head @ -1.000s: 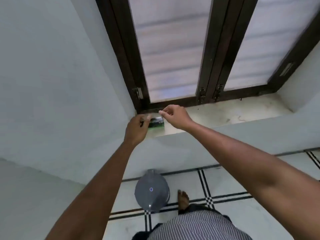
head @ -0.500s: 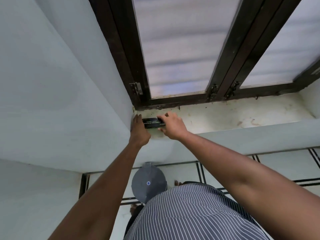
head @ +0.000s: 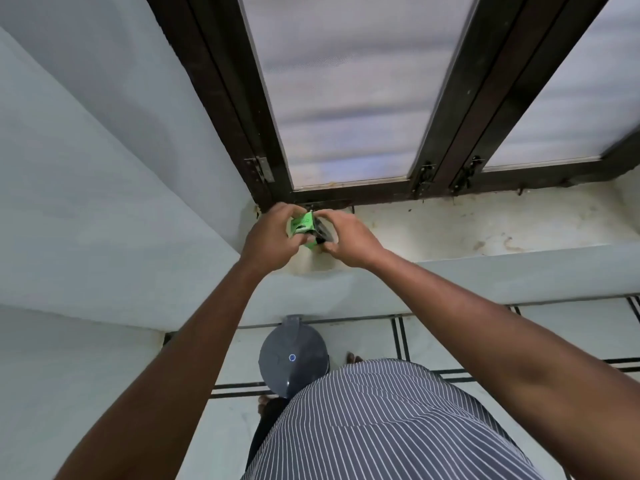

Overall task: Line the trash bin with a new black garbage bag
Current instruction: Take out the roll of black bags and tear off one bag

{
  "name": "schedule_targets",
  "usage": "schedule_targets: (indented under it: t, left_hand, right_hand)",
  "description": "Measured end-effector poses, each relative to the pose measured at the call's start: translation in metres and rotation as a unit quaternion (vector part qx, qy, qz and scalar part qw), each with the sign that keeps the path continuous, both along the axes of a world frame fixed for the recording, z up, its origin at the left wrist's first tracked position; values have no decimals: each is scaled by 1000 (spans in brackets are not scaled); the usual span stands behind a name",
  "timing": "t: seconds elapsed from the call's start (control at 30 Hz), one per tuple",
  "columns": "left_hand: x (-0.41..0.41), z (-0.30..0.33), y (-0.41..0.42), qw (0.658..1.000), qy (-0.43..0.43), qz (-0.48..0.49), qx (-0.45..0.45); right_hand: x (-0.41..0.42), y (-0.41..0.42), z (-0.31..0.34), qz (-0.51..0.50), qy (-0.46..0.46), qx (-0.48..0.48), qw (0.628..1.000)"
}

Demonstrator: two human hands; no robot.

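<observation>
A small green and black pack of garbage bags (head: 304, 227) is held up just above the left end of the stained windowsill (head: 467, 226). My left hand (head: 273, 237) grips its green end. My right hand (head: 349, 240) pinches the black end, where something dark sticks out between the fingers. The grey trash bin (head: 287, 362) stands on the floor below the sill with its round lid down, partly hidden by my striped shirt.
A dark-framed window (head: 436, 157) with frosted panes rises behind the sill. A white wall (head: 104, 188) closes in on the left. The tiled floor (head: 571, 334) has black lines. My toes (head: 353, 358) show beside the bin.
The pack lay flat on the sill under both hands. Now it is lifted and turned, green face up, with both hands closed on its two ends.
</observation>
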State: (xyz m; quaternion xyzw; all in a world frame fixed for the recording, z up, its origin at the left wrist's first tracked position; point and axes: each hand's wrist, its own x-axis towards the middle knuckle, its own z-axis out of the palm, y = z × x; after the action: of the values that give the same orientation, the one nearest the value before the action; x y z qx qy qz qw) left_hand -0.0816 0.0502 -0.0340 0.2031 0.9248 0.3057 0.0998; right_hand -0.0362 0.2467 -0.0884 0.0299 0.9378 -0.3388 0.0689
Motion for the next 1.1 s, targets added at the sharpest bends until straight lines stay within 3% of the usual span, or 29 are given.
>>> schedule_targets:
  t: [0.13, 0.3, 0.43, 0.57, 0.77, 1.1]
  left_hand:
    - [-7, 15, 13, 995, -22, 39, 88]
    - [-4, 19, 23, 987, 32, 144, 72]
    - [3, 21, 31, 983, -3, 173, 59]
    - [11, 19, 36, 980, -25, 164, 110]
    - [10, 7, 35, 992, -42, 79, 91]
    - [1, 11, 34, 981, -97, 126, 110]
  right_hand:
    - [4, -4, -1, -32, -14, -90, 995]
    - [10, -2, 6, -53, -26, -108, 992]
    - [15, 1, 8, -49, -32, -93, 994]
    - [23, 1, 9, -42, -35, -82, 995]
    - [27, -3, 26, -88, 21, -118, 989]
    - [24, -9, 42, -123, 24, -189, 974]
